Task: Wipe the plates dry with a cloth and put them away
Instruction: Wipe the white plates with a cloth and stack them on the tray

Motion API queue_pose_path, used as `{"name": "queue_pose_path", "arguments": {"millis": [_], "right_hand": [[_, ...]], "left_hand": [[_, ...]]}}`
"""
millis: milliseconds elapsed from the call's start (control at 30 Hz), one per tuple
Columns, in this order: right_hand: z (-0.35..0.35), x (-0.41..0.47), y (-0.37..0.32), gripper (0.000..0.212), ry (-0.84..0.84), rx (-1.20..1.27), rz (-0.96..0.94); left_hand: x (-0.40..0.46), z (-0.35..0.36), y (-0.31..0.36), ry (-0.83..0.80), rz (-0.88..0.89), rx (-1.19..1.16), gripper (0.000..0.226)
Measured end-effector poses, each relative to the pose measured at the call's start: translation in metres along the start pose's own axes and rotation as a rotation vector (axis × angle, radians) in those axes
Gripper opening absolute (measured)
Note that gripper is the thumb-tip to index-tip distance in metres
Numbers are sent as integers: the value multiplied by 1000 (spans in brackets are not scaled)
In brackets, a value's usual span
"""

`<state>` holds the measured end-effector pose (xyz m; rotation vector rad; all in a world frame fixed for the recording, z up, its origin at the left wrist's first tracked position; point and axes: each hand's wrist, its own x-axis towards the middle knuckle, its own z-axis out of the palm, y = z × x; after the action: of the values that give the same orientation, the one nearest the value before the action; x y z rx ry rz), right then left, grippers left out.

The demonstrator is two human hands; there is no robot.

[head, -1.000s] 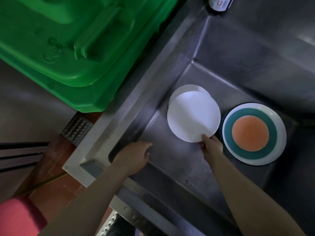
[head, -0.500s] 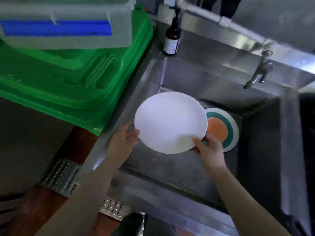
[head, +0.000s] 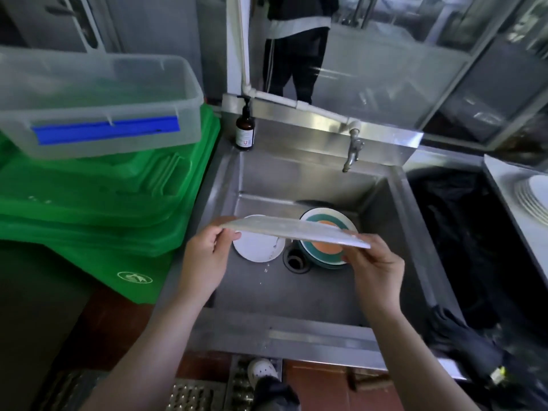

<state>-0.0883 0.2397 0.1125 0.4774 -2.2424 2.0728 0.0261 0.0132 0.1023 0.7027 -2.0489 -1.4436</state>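
So the white plate was held up over the sink, tipped close to edge-on toward the camera. The left hand pinched its left rim, thumb on top and fingers curled under. The right hand did the same on the right rim, fingers wrapped around the edge. My guess is the tilt was to let water run off before any wiping, since a few drops showed falling under it toward the drain.

Two more plates sat on the sink floor below: a smaller white plate to the left of the drain, and a teal and orange plate to the right, partly hidden behind the held one. I couldn't see a cloth anywhere near the hands, though some dark fabric lay in the basin to the right.

Compared with half a second earlier, the plate had gone from lying face-up, nearly flat, to this steep tilt, and it had been lifted higher above the basin. A second back, only the right hand was on it while the left rested on the sink floor. The view had also swung up, so the tap and soap bottle showed.
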Motion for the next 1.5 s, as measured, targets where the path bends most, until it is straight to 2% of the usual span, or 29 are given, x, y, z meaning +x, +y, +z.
{"name": "queue_pose_path", "arguments": {"millis": [167, 333, 467, 600, 833, 933, 1033, 1100, 1133, 1200, 1333, 1400, 1500], "right_hand": [[-15, -17, -25, 48, 45, 52, -98], [-32, -24, -41, 51, 72, 91, -137], [-48, -25, -42, 49, 100, 40, -121], [-62, -25, -43, 52, 46, 34, -92], [-99, -16, -39, 53, 15, -12, -117], [-125, -8, -36, 36, 42, -120, -120], [-152, 3, -29, 11, -13, -210, -57], [-167, 7, -26, 15, -94, -93, 56], [-175, 10, -24, 18, -122, -30, 120], [-190, 13, -19, 17, -147, 79, 237], [-226, 23, 0, 38, -131, 280, 485], [-244, 26, 12, 41, -122, 339, 591], [-267, 28, 29, 30, -141, 364, 680]], "left_hand": [[-7, -5, 12, -46, 227, 41, 46], [-10, 1, 21, -111, 324, 99, 50], [-11, 4, 28, -158, 262, 157, 45], [-22, 5, 39, -190, 223, 96, 54], [-40, 33, 59, -195, 184, 100, 37], [-47, 57, 72, -131, 171, 147, 19], [-52, 81, 81, -105, 165, 193, 36], [-57, 98, 89, -115, 112, 177, 35], [-62, 107, 94, -123, 62, 128, 32], [-74, 129, 103, -158, -99, -119, 33], [-92, 168, 104, -401, -399, -679, 25], [-104, 182, 101, -480, -475, -780, 29], [-118, 200, 99, -528, -565, -781, 34]]}}
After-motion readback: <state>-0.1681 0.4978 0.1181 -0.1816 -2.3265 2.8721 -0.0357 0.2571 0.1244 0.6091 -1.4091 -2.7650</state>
